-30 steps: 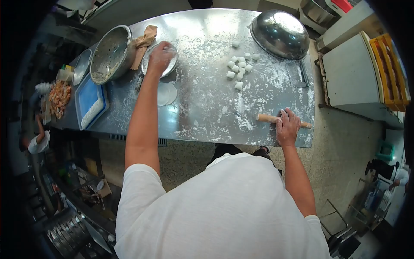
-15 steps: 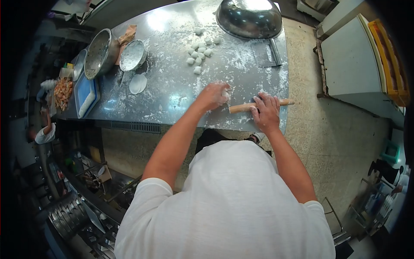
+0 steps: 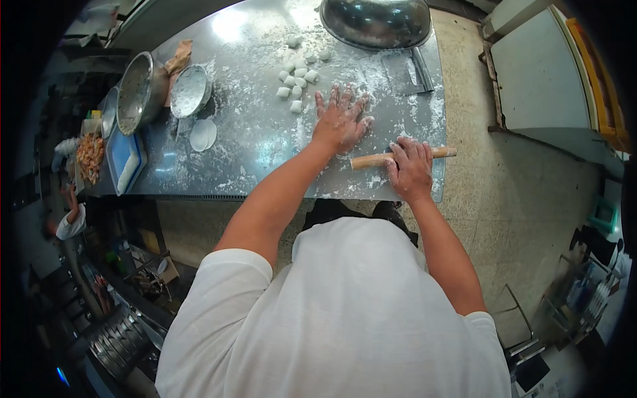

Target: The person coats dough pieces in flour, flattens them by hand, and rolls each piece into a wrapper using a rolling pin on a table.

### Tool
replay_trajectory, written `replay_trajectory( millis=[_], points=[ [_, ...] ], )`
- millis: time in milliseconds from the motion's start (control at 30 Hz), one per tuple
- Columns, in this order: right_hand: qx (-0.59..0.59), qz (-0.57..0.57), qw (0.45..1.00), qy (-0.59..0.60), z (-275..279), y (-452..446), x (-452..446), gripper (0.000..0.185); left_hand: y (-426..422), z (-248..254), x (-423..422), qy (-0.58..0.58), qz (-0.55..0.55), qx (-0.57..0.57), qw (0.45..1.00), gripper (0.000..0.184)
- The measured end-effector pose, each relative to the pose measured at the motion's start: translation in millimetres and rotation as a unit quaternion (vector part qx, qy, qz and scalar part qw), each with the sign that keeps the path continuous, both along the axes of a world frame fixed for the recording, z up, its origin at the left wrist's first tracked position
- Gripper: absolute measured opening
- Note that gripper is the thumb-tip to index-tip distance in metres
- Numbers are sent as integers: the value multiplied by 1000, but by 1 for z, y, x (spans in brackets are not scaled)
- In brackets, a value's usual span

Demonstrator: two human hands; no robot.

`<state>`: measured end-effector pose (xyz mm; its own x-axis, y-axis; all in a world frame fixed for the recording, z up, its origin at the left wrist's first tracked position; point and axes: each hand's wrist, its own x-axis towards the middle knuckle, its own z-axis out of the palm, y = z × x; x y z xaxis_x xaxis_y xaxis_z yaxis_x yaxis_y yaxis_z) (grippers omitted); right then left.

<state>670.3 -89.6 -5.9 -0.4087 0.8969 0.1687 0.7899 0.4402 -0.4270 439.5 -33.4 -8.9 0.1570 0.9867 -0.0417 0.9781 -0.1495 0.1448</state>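
Observation:
My left hand (image 3: 340,123) lies palm down on the floured steel table, its fingers spread. Whatever may be under the palm is hidden. Just beyond its fingertips is a loose cluster of small white dough pieces (image 3: 300,81). My right hand (image 3: 411,169) is closed over a wooden rolling pin (image 3: 370,161) near the table's right edge, and both ends of the pin stick out past the hand. Flat round dough wrappers (image 3: 203,135) lie overlapping at the left, well away from either hand.
A bowl of white flour (image 3: 190,90) and a large metal bowl (image 3: 141,93) stand at the left, by a blue tray (image 3: 126,159) holding a dough roll. At the back right are an upturned wok (image 3: 378,26) and a flat scraper blade (image 3: 419,71). Another person (image 3: 71,219) is at far left.
My left hand has moved forward and opened from a curled shape to flat with spread fingers. The right hand stays on the rolling pin. The whole view has shifted slightly.

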Motion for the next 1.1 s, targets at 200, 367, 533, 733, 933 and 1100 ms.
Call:
replay_trajectory(
  millis=[200,367,533,733,933,1100],
  points=[
    [14,-11,999,-29,-1,2,-5,39,1,12,6,-11,-46,-47,998,67],
    [29,-27,999,-31,-1,2,-5,38,20,-49,-23,-265,-46,-9,963,50],
    [41,-28,998,-29,-3,0,-7,38,10,-6,-41,-747,224,-151,607,30],
    [38,-21,999,-28,-2,-1,-6,37,-20,12,-58,-294,38,-34,954,29],
    [51,-25,998,-36,-3,-1,-6,38,-18,34,-48,-231,20,-85,969,18],
    [45,-26,998,-29,-2,-3,-6,38,27,35,-36,-261,-2,129,957,15]
  ],
)
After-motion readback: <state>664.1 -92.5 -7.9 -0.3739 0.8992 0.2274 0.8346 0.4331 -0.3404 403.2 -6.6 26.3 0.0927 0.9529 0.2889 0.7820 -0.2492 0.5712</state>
